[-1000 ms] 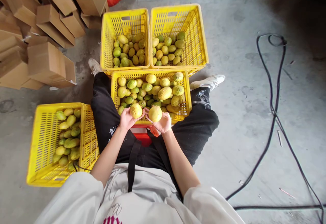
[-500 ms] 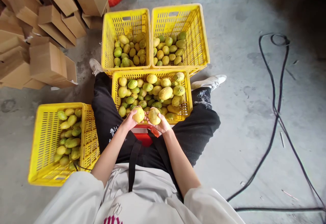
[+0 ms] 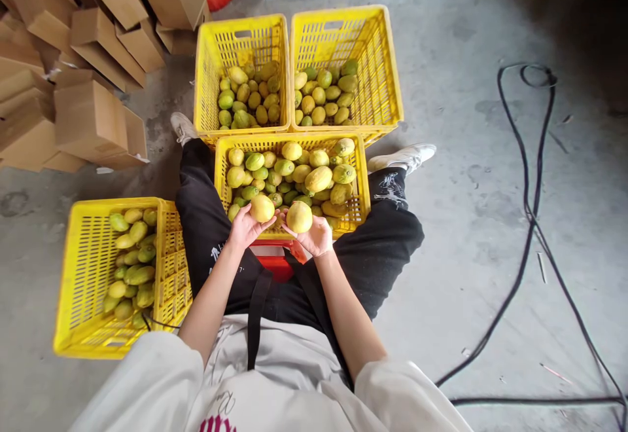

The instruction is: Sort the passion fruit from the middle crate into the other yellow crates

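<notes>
My left hand point(image 3: 245, 228) holds a round yellow papaya point(image 3: 262, 209), its palm turned upward with the fruit resting toward the fingers. In my right hand point(image 3: 316, 235) lies a second yellow papaya point(image 3: 299, 216), cradled on the palm and fingers. The two fruits are side by side, a small gap apart, above the near edge of the middle yellow crate point(image 3: 365, 177). Many green and yellow papayas point(image 3: 318, 179) fill this crate between my legs. Part of its near side is hidden by my hands.
Two yellow crates, the far left one point(image 3: 203, 78) and the far right one point(image 3: 380, 72), hold more papayas. Another yellow crate point(image 3: 81, 268) with fruit stands by my left leg. Cardboard boxes point(image 3: 91, 121) are heaped at upper left. A black cable point(image 3: 527, 235) loops across the floor.
Both hands have rolled further palm-up, uncovering more of the two papayas. The left fruit has risen slightly and the right one has turned and lifted a little.
</notes>
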Demonstrator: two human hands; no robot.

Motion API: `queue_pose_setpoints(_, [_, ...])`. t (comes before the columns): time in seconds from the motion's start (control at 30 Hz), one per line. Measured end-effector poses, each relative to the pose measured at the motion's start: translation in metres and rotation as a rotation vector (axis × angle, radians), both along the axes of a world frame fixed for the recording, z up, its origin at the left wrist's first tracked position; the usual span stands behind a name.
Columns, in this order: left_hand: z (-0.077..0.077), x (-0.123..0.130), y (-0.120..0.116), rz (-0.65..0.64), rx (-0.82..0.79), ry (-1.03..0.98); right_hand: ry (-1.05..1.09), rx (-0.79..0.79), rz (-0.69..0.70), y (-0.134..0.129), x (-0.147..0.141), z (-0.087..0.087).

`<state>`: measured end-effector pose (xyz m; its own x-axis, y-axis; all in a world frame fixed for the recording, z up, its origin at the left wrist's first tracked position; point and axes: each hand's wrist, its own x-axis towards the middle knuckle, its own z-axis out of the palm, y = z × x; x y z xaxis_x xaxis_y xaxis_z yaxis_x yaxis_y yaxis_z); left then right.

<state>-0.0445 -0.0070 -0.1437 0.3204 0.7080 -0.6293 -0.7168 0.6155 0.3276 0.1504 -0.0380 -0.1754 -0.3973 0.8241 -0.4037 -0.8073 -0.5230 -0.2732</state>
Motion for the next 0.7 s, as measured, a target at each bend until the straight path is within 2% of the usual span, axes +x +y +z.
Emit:
queue_pose_setpoints(0.1, [-0.002,0.003,0.000,0.002,-0.078,0.078,-0.023,-0.036,0.055,-0.003,-0.001,-0.010])
queue_pose_setpoints(0.2, [-0.005,0.006,-0.001,-0.062,-0.124,0.121,-0.021,-0.023,0.094,-0.005,-0.005,-0.018])
queue_pose_setpoints(0.4, [-0.010,0.007,-0.002,-0.127,-0.079,0.136,-0.031,-0.034,0.098,-0.003,-0.012,-0.017])
queue_pose_setpoints(0.53, [-0.009,0.007,0.000,-0.084,-0.085,0.119,0.030,-0.032,0.019,0.001,-0.009,-0.012])
queue_pose_setpoints(0.7, [-0.004,0.008,0.001,0.086,-0.129,0.070,-0.007,0.017,-0.066,0.003,-0.008,-0.008])
